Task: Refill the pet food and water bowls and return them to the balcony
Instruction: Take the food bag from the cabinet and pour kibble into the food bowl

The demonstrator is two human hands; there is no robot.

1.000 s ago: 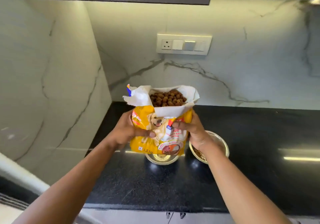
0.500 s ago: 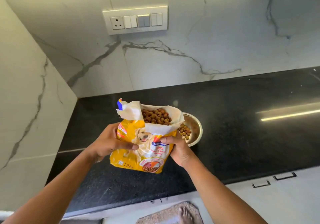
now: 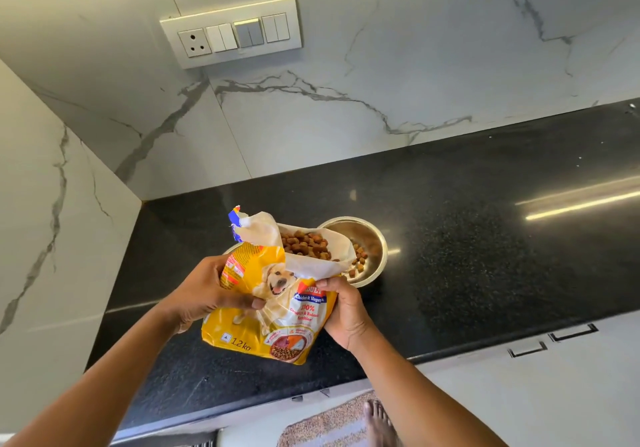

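Observation:
A yellow pet food bag (image 3: pixel 277 311) with a dog picture is held above the black counter (image 3: pixel 485 246), its open top full of brown kibble (image 3: pixel 304 244) and leaning toward the right. My left hand (image 3: pixel 207 291) grips the bag's left side and my right hand (image 3: pixel 346 311) grips its right side. Just behind and to the right of the bag stands a steel bowl (image 3: pixel 375 239) with some kibble in it. A sliver of a second steel bowl (image 3: pixel 230 248) shows behind the bag's left edge; the rest of it is hidden.
Marble walls meet in a corner at the left rear. A switch panel with a socket (image 3: pixel 232 33) is on the back wall. White drawers (image 3: pixel 554 377) sit below the counter's front edge. A bare foot (image 3: pixel 379 419) stands on a mat on the floor.
The view has tilted down and the bag has shifted right, so its open top now leans over the right bowl. More of that bowl and its kibble shows.

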